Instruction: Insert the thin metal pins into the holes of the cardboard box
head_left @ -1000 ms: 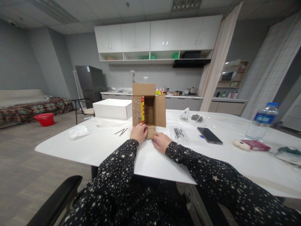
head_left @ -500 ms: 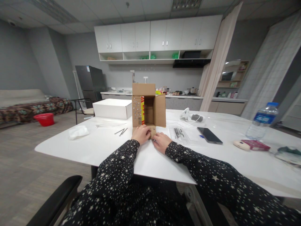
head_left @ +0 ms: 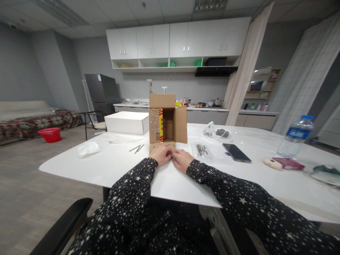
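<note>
The cardboard box lies at the bench's twelve o'clock. Left hand and right hand curl onto its front flap; grip closure unclear. Press evenly, steadying the box.

Dim, even ceiling light, sharp centre, edges perhaps fisheye-stretched.

a brown cardboard box lies on its side just beyond the two grips, its open mouth facing them. the top flap stands upright, the right flap swings outward, and the left flap carries a red-and-yellow strip and rows of small pale dots. the bottom flap lies flat on the tabletop, its near edge under both grips' fingertips.
</note>
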`<state>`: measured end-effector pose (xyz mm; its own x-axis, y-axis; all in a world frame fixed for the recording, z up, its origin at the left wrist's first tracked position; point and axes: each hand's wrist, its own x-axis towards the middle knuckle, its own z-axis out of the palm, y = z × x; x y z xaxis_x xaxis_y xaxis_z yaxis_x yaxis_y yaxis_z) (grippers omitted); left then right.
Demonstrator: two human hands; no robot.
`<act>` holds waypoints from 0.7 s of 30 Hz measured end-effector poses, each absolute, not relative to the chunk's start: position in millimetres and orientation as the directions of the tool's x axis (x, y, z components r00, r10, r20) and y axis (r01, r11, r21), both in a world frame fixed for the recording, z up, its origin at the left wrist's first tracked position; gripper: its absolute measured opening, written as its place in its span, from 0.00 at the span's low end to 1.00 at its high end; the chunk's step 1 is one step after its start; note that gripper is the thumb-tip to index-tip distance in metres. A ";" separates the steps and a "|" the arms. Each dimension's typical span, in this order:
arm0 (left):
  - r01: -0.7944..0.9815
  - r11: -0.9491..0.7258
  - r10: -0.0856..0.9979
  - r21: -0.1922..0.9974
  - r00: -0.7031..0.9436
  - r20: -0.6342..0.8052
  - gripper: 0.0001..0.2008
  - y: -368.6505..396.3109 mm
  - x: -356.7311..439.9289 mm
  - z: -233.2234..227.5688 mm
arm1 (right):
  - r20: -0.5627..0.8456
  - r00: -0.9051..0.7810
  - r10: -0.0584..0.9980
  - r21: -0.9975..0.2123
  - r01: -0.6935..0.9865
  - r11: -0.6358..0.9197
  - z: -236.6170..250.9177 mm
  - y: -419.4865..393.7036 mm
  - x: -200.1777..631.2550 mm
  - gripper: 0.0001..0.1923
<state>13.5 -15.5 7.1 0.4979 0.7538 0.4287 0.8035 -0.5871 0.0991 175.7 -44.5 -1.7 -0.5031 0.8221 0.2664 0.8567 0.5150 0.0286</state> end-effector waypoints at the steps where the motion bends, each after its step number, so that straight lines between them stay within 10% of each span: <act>1: 0.801 -0.590 0.752 0.096 0.503 0.427 0.07 -15.4 13.4 6.9 | 0.265 -0.504 0.822 0.028 0.856 0.516 -2.0 -44.2 175.7 0.13; 21: 0.818 -0.572 0.773 0.070 0.507 0.382 0.08 -18.7 13.3 9.3 | 0.292 -0.511 0.808 0.027 0.849 0.527 -5.0 -41.6 175.7 0.13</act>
